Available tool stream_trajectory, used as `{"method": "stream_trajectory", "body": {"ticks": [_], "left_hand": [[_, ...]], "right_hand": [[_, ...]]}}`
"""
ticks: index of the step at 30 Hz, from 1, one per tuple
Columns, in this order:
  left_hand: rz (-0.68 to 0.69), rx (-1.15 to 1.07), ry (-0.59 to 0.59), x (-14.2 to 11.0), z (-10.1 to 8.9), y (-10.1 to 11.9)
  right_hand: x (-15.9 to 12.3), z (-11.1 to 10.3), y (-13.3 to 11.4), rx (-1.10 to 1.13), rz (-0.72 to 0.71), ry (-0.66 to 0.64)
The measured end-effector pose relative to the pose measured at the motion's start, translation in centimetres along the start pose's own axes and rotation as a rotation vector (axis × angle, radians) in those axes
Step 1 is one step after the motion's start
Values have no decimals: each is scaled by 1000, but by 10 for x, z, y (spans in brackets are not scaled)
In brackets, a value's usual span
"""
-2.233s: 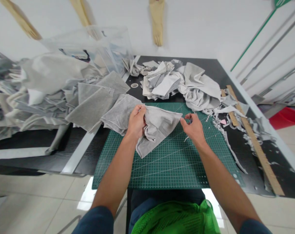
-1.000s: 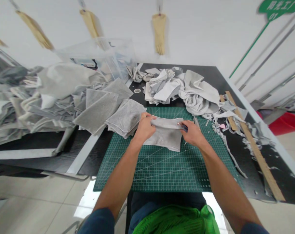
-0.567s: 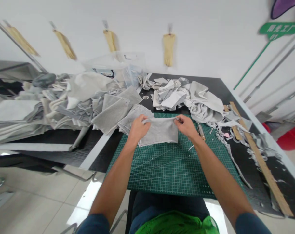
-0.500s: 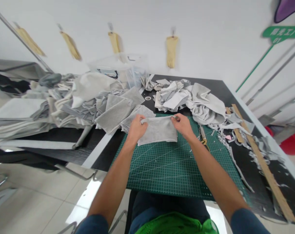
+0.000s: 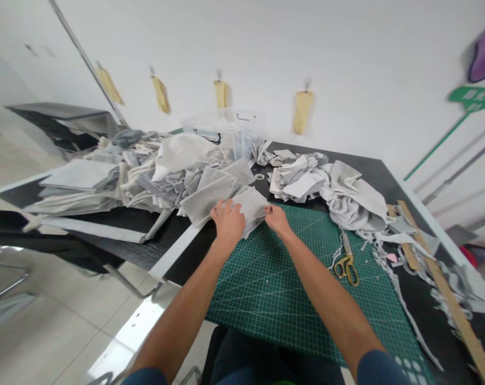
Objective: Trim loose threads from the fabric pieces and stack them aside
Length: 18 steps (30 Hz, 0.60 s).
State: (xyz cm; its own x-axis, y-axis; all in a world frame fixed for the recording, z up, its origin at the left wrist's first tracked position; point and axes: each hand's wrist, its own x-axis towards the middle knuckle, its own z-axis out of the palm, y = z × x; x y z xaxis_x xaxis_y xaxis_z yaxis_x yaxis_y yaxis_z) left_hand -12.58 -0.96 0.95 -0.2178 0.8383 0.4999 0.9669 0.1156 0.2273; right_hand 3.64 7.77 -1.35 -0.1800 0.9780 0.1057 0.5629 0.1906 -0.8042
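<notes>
A light grey piece of cloth lies over the small stack at the upper left edge of the green cutting mat. My left hand rests on the cloth's left side, fingers spread and pointing away from me. At its right edge, the thumb and fingertips of my right hand pinch the cloth. Larger grey cloth pieces lie just beyond my left hand. Gold-handled scissors rest on the mat, to the right of my right forearm.
Heaped fabric covers the table at left, with a clear plastic box behind. Another cloth pile sits at the back. Wooden strips and scraps line the right side. A tape roll lies between the piles.
Both hands have carried the cloth from above the mat to the left stack. My left hand has released its pinch and spread over it. The view has turned left, and the scissors show fully.
</notes>
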Motion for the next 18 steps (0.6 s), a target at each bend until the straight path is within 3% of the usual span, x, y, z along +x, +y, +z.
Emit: {"method": "stream_trajectory", "body": {"ticks": [4,7,11,18], "left_hand": [[203,1,-151,-23,26,30],[198,21,-212,-27,46,34],[177,45,-222,-15,62,15],[114,95,-244,22,67,-32]], "right_hand": [[-12,5,18,10,63,-9],[-15,9,25,62,121,-23],[-10,23,24,177,178,-88],[5,42,27,351,273,-108]]}}
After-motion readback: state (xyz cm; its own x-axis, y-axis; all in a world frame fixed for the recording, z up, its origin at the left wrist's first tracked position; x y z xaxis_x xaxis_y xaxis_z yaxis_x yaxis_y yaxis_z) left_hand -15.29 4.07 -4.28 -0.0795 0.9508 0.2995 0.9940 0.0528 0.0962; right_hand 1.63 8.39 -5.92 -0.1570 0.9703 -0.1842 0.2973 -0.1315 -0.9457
